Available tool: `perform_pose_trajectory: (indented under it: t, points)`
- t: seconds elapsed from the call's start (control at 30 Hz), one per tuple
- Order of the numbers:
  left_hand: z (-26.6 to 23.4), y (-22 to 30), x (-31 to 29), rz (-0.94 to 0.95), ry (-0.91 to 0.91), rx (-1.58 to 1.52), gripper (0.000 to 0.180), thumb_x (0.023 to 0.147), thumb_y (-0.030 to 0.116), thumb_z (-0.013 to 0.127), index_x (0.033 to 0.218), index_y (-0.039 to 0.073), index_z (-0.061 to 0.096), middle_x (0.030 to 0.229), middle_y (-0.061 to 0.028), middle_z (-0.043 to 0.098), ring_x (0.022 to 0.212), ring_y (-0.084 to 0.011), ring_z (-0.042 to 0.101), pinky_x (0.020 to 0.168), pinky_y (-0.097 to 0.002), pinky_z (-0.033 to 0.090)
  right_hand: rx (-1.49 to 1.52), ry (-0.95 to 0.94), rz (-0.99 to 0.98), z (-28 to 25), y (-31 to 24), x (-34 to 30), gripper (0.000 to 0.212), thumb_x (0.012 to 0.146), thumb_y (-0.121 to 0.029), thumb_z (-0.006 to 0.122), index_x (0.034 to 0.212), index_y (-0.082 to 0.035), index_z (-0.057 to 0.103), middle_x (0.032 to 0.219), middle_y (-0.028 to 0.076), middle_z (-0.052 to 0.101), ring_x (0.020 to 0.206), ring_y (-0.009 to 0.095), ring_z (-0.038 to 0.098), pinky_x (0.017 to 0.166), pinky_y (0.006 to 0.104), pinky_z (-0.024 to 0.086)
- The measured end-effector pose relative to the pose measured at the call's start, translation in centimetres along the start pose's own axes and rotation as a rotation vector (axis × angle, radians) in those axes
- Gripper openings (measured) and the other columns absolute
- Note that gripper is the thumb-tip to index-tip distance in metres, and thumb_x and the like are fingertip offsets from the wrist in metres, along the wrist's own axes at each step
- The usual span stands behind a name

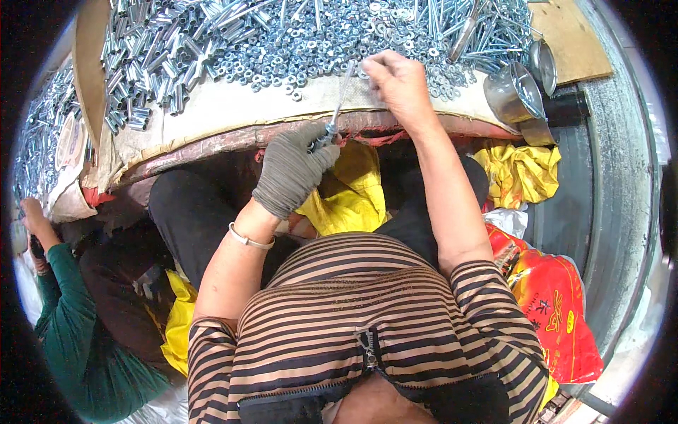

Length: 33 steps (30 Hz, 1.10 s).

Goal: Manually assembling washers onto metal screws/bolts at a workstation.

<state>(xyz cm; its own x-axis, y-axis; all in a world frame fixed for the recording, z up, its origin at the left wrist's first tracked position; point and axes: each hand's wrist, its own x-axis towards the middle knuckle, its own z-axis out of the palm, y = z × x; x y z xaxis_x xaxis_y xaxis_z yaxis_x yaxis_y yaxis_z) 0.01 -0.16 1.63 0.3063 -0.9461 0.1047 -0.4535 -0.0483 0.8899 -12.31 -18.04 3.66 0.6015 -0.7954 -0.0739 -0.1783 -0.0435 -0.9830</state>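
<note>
My left hand (296, 166), in a grey knit glove, is closed around the lower end of a long, thin metal bolt (344, 95). The bolt points up and away from me, tilted slightly right. Shiny metal shows between the gloved thumb and fingers; the rest of that end is hidden. My bare right hand (401, 86) is just right of the bolt's top, thumb and forefinger drawn together and slightly blurred. Whatever may be in that pinch is too small to make out. Beyond both hands lie heaped nuts (296, 60) and washers (445, 81).
Metal sleeves (166, 63) pile up at left, long bolts (487, 32) at far right. A metal cup (514, 95) sits at the cloth-covered table's right edge. Yellow bags (519, 173) and a red bag (551, 304) lie below. A co-worker's green sleeve (74, 311) is at left.
</note>
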Motion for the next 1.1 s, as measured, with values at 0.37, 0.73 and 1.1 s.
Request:
perform_pose_trajectory:
  t: [0.37, 0.73, 1.1]
  points:
    - [-0.4, -0.6, 0.3, -0.044, -0.144, 0.193, 0.024, 0.078, 0.024, 0.06, 0.095, 0.008, 0.067, 0.08, -0.017, 0.066, 0.072, -0.0317, 0.064, 0.066, -0.0404, 0.05, 0.148, -0.073, -0.048, 0.5, -2.0, -2.0, 0.014, 0.087, -0.011, 0.059, 0.094, 0.001, 0.059, 0.075, 0.005, 0.061, 0.059, 0.008, 0.058, 0.049, 0.0231, 0.053]
    - [-0.4, 1.0, -0.7, 0.15, -0.018, 0.465, 0.019, 0.079, 0.023, 0.063, 0.094, 0.012, 0.065, 0.08, -0.0128, 0.064, 0.074, -0.0305, 0.063, 0.065, -0.0409, 0.049, 0.339, -0.162, -0.04, -2.5, -2.0, -6.1, 0.012, 0.084, -0.008, 0.063, 0.093, 0.0, 0.061, 0.069, 0.003, 0.059, 0.054, 0.008, 0.054, 0.046, 0.0221, 0.048]
    - [0.5, 0.6, -0.6, 0.105, -0.031, -0.073, 0.019, 0.08, 0.019, 0.065, 0.09, 0.003, 0.066, 0.075, -0.0152, 0.065, 0.068, -0.0276, 0.063, 0.063, -0.0368, 0.048, 0.013, -0.249, -0.119, 3.3, -1.1, -6.4, 0.032, 0.087, -0.03, 0.065, 0.098, 0.0, 0.063, 0.082, 0.004, 0.062, 0.071, 0.01, 0.058, 0.064, 0.0232, 0.048]
